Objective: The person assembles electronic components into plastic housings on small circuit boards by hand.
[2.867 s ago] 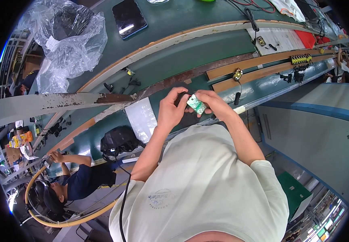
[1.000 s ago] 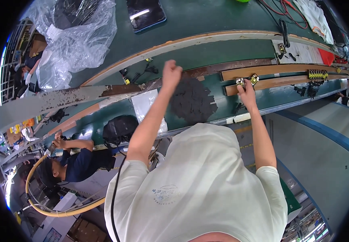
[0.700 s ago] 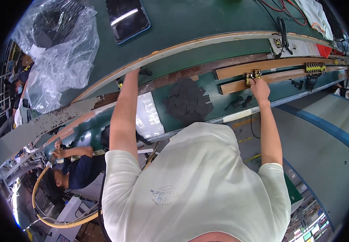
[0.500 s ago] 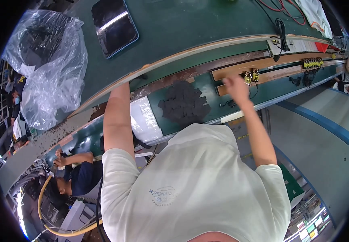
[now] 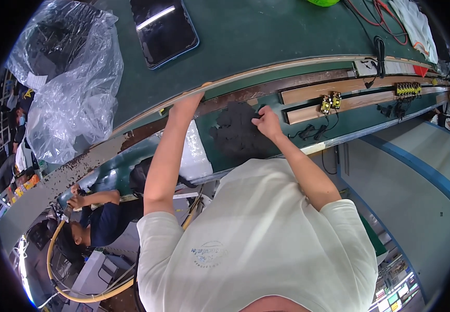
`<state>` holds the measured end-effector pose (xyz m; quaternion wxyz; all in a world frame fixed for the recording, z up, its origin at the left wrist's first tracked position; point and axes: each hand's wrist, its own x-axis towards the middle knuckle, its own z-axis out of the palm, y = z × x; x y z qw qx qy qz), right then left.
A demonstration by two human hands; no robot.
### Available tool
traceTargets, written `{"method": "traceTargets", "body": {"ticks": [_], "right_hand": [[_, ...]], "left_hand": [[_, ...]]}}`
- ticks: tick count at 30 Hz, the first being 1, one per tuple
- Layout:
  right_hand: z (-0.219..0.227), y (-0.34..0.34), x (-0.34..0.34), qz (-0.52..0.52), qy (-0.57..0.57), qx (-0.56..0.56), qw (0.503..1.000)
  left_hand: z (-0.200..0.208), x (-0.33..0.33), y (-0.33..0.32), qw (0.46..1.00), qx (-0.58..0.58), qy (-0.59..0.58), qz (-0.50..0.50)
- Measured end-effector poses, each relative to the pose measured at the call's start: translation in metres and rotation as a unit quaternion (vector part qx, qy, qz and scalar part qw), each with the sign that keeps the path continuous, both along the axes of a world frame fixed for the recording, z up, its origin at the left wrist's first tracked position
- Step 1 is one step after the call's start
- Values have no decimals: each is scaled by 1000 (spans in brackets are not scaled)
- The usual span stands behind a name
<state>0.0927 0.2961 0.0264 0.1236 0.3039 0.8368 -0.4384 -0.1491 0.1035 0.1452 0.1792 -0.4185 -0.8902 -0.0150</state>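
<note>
A heap of small dark grey flat pieces (image 5: 238, 130), foam-like in look, lies on the green bench in front of me. My right hand (image 5: 268, 124) is at the heap's right edge, thumb and fingers pinched together on a dark grey piece. Its outline blends with the heap. My left hand (image 5: 187, 105) reaches in under the wooden-edged upper shelf (image 5: 266, 68); its fingers are hidden there. Beside my left forearm lies a white plastic sheet or bag (image 5: 196, 156). Two small circuit boards with yellow parts (image 5: 330, 103) rest on a brown strip (image 5: 307, 113), right of my right hand.
Above, the shelf bears a tablet-like device (image 5: 165, 34), a clear plastic bag (image 5: 74, 88) and red and black cables (image 5: 383, 26). More yellow-topped boards (image 5: 408, 89) sit farther right. Black cables (image 5: 310, 131) lie near the bench's front edge. A co-worker (image 5: 102, 223) sits at left.
My right hand has moved left from the circuit boards to the dark grey pieces and closed there. My left arm has shifted slightly right. The whole view has shifted a little.
</note>
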Motion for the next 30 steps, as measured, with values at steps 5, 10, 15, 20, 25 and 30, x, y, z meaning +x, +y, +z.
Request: {"method": "traceTargets", "body": {"ticks": [5, 10, 15, 20, 25, 30], "right_hand": [[-9, 19, 29, -66, 129, -32, 989], [34, 22, 39, -116, 86, -167, 975], [132, 13, 25, -255, 100, -292, 916], [184, 6, 16, -207, 161, -301, 917], [207, -11, 11, -122, 292, -143, 938], [232, 3, 14, -68, 408, 101, 905]], "left_hand": [[36, 35, -3, 913, 256, -286, 136], [36, 83, 11, 535, 491, -651, 222], [45, 139, 24, 427, 458, -765, 154], [72, 160, 35, 428, 453, -772, 123], [105, 173, 42, 465, 430, -770, 76], [121, 178, 36, 508, 367, -779, 27]]}}
